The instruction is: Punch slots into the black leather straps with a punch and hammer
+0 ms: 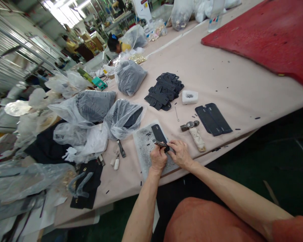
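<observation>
My left hand [158, 158] is closed around a metal punch [159, 143], its shiny shank sticking out above the fist over a black flat piece [158, 132]. Thumb and fingers of my right hand [180, 154] close on the near end of that piece, right beside the punch. The punch's working tip is hidden by my fingers. Under the piece lies a pale, heavily scuffed board [142, 143] with small black scraps on it. To the right, a hammer [197, 138] rests on the table, its head pointing away and its handle wrapped in something whitish.
Beyond the board is a heap of black pieces [164, 89], with a white block [190, 97] beside it. Two long black pieces [213, 119] lie at right. Plastic bags [96, 104] and small tools [121, 148] crowd the left. A red sheet [262, 40] covers the far right.
</observation>
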### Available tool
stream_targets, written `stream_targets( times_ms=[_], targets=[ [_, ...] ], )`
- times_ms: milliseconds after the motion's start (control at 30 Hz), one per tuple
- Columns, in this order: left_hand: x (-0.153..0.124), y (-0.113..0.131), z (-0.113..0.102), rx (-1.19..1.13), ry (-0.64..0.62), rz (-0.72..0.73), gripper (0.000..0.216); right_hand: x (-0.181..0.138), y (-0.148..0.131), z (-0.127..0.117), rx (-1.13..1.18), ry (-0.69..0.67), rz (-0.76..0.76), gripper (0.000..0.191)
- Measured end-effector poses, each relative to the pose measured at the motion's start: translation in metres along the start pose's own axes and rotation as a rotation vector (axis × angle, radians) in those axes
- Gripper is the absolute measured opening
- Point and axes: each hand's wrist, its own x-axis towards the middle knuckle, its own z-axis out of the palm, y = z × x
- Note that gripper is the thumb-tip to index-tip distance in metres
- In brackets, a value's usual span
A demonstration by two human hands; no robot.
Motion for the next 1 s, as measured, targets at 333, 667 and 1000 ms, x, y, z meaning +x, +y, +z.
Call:
stream_targets(
  times_ms=[333, 667, 1000],
  targets=[
    [-0.001, 0.000, 0.001, 0.088, -0.014, 0.051, 0.021, 0.006, 0.031, -0.082, -0.366, 0.110, 0.129, 0.051],
    [-0.003, 0.001, 0.001, 0.221, -0.026, 0.142, 0.019, 0.010, 0.061, -0.095, 0.397, -0.063, 0.719, 0.042],
    [-0.003, 0.005, -0.003, 0.212, -0.028, 0.151, 0.019, 0.014, 0.047, -0.100, 0.970, 0.014, 0.840, 0.026]
  ],
)
